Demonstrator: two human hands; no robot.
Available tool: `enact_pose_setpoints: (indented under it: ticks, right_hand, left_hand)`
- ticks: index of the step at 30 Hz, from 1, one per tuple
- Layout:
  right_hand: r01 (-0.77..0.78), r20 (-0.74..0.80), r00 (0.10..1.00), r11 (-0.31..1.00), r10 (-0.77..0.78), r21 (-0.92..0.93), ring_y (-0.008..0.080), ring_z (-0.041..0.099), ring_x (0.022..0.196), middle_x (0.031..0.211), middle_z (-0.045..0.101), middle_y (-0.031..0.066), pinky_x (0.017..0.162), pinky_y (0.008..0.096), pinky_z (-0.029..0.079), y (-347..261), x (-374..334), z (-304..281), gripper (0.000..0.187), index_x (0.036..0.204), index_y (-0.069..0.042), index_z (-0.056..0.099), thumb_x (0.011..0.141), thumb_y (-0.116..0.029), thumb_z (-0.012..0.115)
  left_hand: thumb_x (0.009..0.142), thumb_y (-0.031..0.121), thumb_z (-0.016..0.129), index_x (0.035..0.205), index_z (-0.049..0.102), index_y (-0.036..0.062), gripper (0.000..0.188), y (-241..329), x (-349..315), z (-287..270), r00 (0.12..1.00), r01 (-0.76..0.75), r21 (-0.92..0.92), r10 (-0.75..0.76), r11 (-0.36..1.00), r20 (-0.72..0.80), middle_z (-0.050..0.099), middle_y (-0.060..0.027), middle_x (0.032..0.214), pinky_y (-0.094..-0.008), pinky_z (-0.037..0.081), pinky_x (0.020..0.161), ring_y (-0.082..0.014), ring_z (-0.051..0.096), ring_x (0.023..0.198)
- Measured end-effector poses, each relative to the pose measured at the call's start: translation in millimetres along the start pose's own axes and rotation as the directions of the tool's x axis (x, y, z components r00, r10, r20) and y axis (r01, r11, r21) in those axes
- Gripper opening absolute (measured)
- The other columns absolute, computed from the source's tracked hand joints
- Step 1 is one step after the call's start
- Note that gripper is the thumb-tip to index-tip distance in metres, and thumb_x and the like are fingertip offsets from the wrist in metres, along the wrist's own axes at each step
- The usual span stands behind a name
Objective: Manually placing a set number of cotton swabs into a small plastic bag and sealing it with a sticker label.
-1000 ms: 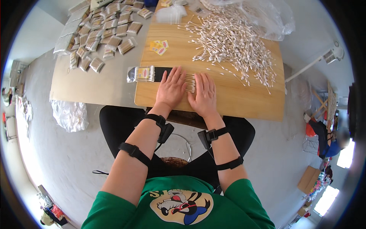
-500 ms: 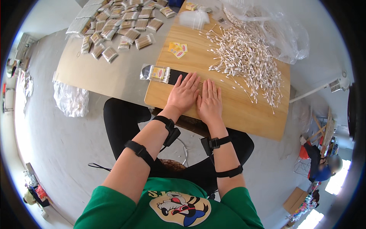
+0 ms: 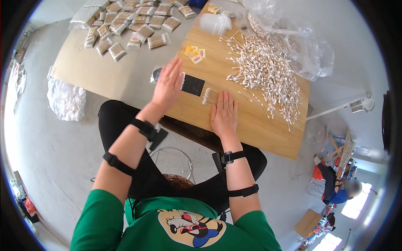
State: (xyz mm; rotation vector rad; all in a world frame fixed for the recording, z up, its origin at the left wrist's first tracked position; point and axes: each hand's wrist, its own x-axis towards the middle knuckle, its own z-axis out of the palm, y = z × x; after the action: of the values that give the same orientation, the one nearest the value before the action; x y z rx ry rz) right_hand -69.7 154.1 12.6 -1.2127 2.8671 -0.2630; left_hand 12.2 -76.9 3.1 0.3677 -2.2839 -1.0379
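Note:
My left hand (image 3: 167, 83), slightly blurred, has its fingers stretched out above a clear bag of cotton swabs, largely hiding it. Only the bag's dark end (image 3: 157, 75) and a few white tips show past the hand. A flat black strip (image 3: 193, 85) reaches out from the bag to the right. Beside the strip lies a neat row of cotton swabs (image 3: 210, 96) on the wooden board (image 3: 259, 129). Palm down, my right hand (image 3: 225, 113) rests with straight fingers against the right end of this row. Neither hand grips anything.
A big loose heap of cotton swabs (image 3: 268, 71) spreads at the right, beside a clear plastic bag (image 3: 314, 54). Yellow-and-white labels (image 3: 195, 53) lie farther back. Several filled swab packets (image 3: 144, 31) cover the far left table. A person (image 3: 345, 190) sits at the far right.
My left hand has moved left, from the swab row to over the bag. The row now shows between the black strip and my right hand, which stays on the board.

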Motion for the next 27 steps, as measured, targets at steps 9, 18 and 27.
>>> enact_pose_setpoints:
  ticks: [9, 18, 27]
  right_hand:
    - [0.03, 0.024, 0.999, 1.0, -0.03, -0.004, 0.0338, 0.027, 0.147, 0.158, 0.029, 0.0197, 0.12, 0.0516, 0.02, -20.1, 16.9, 5.0, 0.06, 0.151, 0.003, 0.03, 0.101, -0.027, 0.045]
    - [0.094, 0.043, 0.995, 0.995, -0.094, 0.015, 0.0339, 0.028, 0.147, 0.157, 0.032, 0.0194, 0.12, 0.0522, 0.02, -45.1, 45.6, 8.4, 0.06, 0.151, 0.002, 0.03, 0.101, -0.027, 0.046]
    - [0.133, 0.056, 0.989, 0.991, -0.135, 0.025, 0.0334, 0.029, 0.147, 0.157, 0.033, 0.0192, 0.119, 0.0528, 0.02, -58.4, 56.8, 10.7, 0.061, 0.152, 0.001, 0.031, 0.1, -0.026, 0.048]
  left_hand:
    - [0.106, 0.029, 0.036, 0.152, 0.034, 0.0081, 0.05, -40.9, 1.3, -21.4, 0.965, 0.027, 0.374, -0.122, 0.927, 0.232, 0.03, -0.0148, 0.158, -0.0456, 0.018, 0.122, -0.0316, 0.026, 0.147]
    - [0.105, 0.029, 0.038, 0.15, 0.037, 0.0041, 0.051, -45.1, 4.5, -19.2, 0.969, 0.065, 0.177, -0.105, 0.982, 0.224, 0.033, -0.0144, 0.157, -0.0459, 0.02, 0.121, -0.0322, 0.027, 0.147]
    - [0.105, 0.027, 0.039, 0.149, 0.037, 0.0037, 0.05, -44.4, 4.7, -21.1, 0.969, 0.073, 0.107, -0.097, 0.991, 0.229, 0.034, -0.0152, 0.156, -0.046, 0.021, 0.12, -0.0333, 0.029, 0.146]
